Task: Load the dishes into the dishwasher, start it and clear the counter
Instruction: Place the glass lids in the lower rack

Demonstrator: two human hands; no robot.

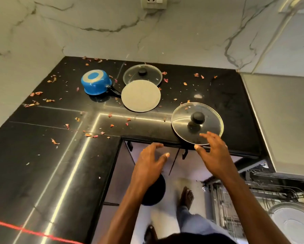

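Black glossy L-shaped counter [42, 164], littered w/ dried reddish flakes [36, 93], runs along a marble-look wall. Large round glass lid w/ black knob [197, 118] sits at the front edge, its near rim overhanging. Right hand [216, 154] is at that rim, fingers spread wide, gripping nothing (contact unclear). Left hand [152, 161] hovers in front of the counter edge, fingers relaxed, empty. Further back: upturned blue pot [95, 84] and flat round grey plate [140, 95] overlapping a smaller glass lid [142, 73]. Wire dishwasher rack [225, 208] is at bottom right.
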